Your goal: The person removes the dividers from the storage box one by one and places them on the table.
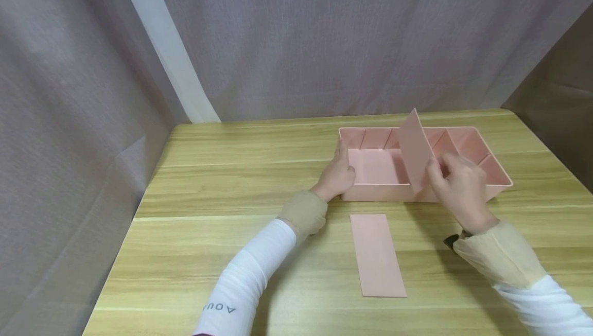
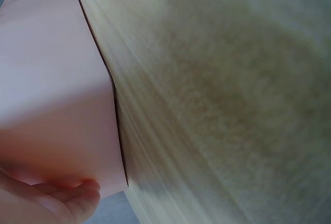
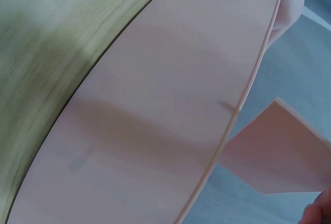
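A long pink organizer box stands on the table with its open side up. My left hand grips its left end, thumb at the near corner and fingers along the outer end wall. In the left wrist view, curled fingers rest against that wall. My right hand pinches a thin pink divider panel by its right edge. The panel is tilted and rises above the middle of the box; the right wrist view shows it above the rim. Another divider stands inside, toward the right.
A second loose pink panel lies flat on the wooden table, in front of the box. Thin vertical lines mark the box's back wall. Grey curtains hang behind and to the left of the table.
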The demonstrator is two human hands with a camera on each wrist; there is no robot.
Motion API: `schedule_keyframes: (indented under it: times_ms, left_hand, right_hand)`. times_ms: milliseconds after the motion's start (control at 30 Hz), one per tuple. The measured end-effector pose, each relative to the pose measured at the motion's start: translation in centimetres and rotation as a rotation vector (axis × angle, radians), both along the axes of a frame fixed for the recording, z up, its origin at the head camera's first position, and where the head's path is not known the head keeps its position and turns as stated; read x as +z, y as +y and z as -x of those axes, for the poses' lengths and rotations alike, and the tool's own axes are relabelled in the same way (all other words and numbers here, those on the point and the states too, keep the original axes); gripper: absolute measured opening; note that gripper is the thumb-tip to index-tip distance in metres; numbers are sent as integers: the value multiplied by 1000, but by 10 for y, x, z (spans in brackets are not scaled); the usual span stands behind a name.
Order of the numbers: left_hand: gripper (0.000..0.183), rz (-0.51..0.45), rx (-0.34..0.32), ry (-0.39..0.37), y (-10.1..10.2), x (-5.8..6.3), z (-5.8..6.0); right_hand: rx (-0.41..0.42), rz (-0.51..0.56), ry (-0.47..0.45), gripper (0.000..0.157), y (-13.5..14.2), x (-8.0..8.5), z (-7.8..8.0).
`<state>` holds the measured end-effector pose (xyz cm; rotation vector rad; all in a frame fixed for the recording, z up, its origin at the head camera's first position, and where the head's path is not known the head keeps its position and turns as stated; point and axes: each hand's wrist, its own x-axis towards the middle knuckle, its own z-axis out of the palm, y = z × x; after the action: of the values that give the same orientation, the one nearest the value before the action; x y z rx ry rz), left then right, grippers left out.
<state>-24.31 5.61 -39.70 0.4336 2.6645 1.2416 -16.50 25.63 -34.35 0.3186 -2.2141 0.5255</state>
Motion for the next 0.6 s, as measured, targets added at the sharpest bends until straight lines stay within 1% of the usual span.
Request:
schedule_keyframes:
  times_ms: [600]
  left_hand:
    - [68, 37, -2, 17, 0, 1, 0]
  right_hand:
    - [9, 0, 42, 26, -1, -3, -10]
